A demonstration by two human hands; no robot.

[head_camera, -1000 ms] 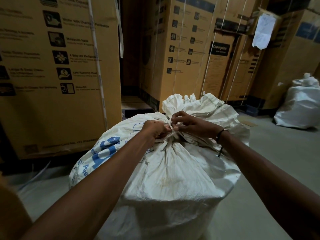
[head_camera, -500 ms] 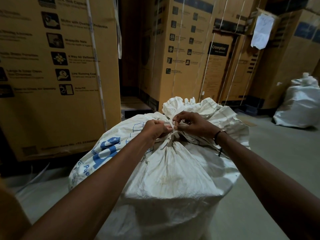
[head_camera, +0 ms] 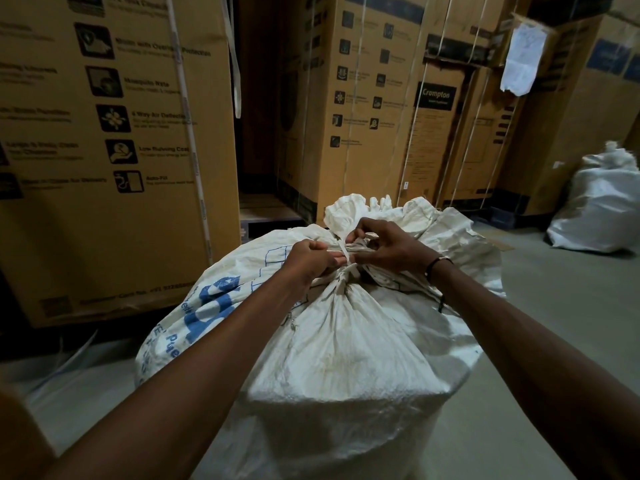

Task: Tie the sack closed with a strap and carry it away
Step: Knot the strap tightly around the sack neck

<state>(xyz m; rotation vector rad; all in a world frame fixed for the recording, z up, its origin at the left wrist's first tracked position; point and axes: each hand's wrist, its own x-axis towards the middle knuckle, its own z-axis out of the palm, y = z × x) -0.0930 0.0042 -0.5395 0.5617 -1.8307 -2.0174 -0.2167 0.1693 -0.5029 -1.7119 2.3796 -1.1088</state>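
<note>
Sack (head_camera: 332,358) of white woven cloth with blue print stands upright on the grey floor (head_camera: 540,341), directly below both hands, its mouth gathered into a neck with a loose ruffle of cloth rising just beyond the fingers. Left of the grip stands a tall cardboard carton (head_camera: 104,150) printed with feature icons, bound by a pale band, and some thin white strips lie on the floor at its foot. The left hand (head_camera: 310,259) is curled closed at the near left of the neck, its fingertips pinching a narrow white strap (head_camera: 343,251) that runs across to the other hand. The right hand (head_camera: 388,245) sits touching the neck on its far right side, fingers bent and closed on the same strap where it crosses the gathered cloth; whether the strap is already knotted there I cannot tell, as the fingers cover it. A dark wristband (head_camera: 437,265) circles the right wrist. Beyond the grip, more brown cartons (head_camera: 367,98) stand stacked against the back of the dim storeroom, one bearing a Crompton label. A white paper sheet (head_camera: 523,58) hangs from a carton up and right of the hands. Far to the right, well apart from the grip, a second white sack (head_camera: 599,209) rests on the floor, its top tied.
</note>
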